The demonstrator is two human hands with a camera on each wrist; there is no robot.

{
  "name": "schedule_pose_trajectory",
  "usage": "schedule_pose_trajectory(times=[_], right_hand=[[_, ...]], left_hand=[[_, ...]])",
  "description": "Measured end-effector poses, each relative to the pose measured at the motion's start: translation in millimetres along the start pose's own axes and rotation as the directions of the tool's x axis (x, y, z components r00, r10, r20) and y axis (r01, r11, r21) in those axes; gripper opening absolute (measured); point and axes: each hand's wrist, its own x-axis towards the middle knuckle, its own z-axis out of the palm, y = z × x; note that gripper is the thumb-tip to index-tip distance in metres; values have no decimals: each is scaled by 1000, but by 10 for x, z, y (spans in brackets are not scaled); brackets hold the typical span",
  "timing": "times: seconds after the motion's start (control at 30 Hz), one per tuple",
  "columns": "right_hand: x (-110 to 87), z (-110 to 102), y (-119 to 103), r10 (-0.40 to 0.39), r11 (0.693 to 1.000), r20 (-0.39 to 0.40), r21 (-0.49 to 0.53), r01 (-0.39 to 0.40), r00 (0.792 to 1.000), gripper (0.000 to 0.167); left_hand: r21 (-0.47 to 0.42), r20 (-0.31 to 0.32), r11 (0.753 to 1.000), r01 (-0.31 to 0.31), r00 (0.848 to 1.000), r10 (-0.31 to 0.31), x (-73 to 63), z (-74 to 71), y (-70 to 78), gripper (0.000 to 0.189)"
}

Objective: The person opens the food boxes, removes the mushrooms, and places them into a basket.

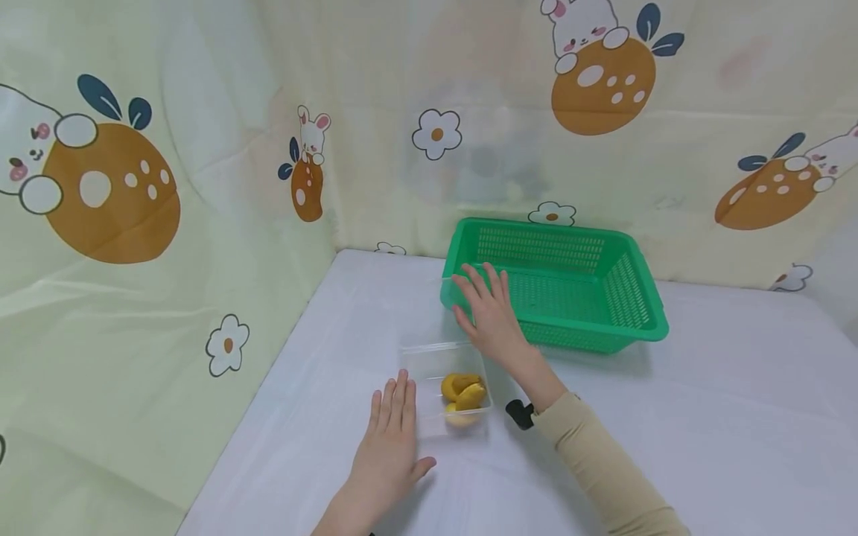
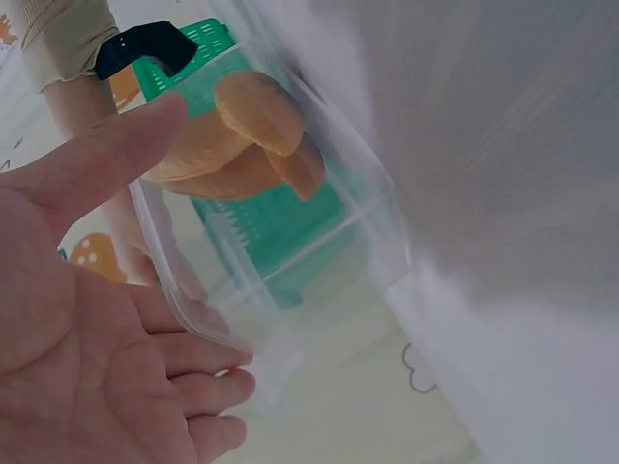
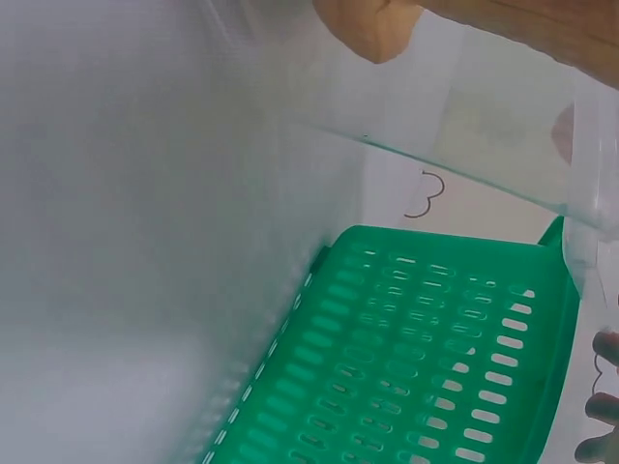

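A clear plastic box (image 1: 434, 366) stands on the white table with several yellow, banana-like pieces (image 1: 464, 392) in its right side. Along the left wall of this box lies my left hand (image 1: 387, 447), fingers straight and together, thumb out to the side. In the left wrist view the fingertips of that hand (image 2: 106, 358) are right at the box's rim, and the palm is bare. Further back, my right hand (image 1: 494, 316) is spread over the near left corner of a green basket (image 1: 583, 327), its fingers apart. Only some fingertips (image 3: 604, 396) show in the right wrist view.
The perforated basket stands at the back of the table, close to a printed curtain (image 1: 402, 186) that hangs behind and to the left. A black strap (image 1: 519, 414) is on my right wrist, beside the box. White tabletop (image 1: 724, 417) extends to the right.
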Motion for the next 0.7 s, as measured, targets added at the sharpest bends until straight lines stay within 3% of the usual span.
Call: schedule_pose_trajectory(times=[0.33, 0.7], right_hand=[[-107, -96, -9, 2, 1000, -8, -22, -2, 1000, 45], [-386, -356, -161, -78, 997, 14, 25, 78, 997, 41]], left_hand=[[60, -15, 998, -38, 999, 39, -77, 16, 6, 101], [15, 36, 1000, -26, 999, 26, -66, -17, 7, 100]])
